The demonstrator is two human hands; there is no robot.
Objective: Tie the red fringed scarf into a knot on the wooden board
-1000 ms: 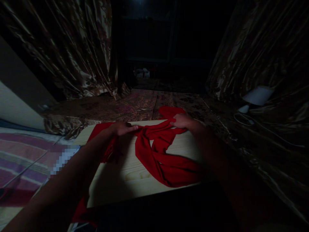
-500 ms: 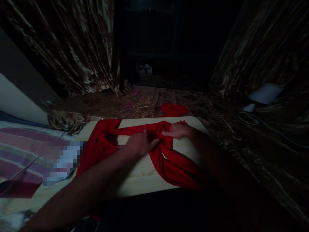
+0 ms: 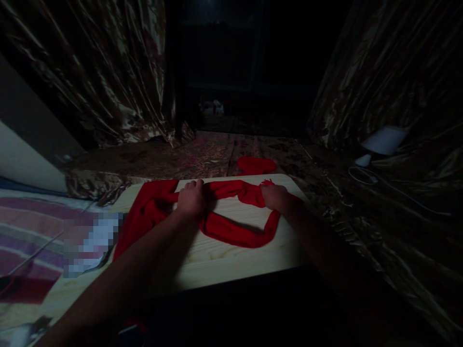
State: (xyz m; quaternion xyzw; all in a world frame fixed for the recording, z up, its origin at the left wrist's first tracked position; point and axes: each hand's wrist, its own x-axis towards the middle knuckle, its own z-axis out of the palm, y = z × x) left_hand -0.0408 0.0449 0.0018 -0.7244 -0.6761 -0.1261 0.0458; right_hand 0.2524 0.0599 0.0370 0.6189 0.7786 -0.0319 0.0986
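Observation:
A long red scarf with a fringe lies on a pale wooden table. Its wider, bunched part spreads over the left side of the tabletop. From there a narrow strip runs to the right and loops back on itself. My left hand is closed around the strip near the middle, its fingertips hidden beneath the knuckles. Further right, my right hand grips the scarf beside its fringe, where the loop bends. Wood shows through inside the loop.
Another red cloth piece lies just past the table's far edge. A striped bedcover is at the left. Patterned curtains hang behind, and a white lamp with a cord lies at the right. The room is dim.
My left hand has moved left and closed on the scarf. My right hand has gone slightly right and gripped it. The trailing strip that hung toward me now forms a loop on the table.

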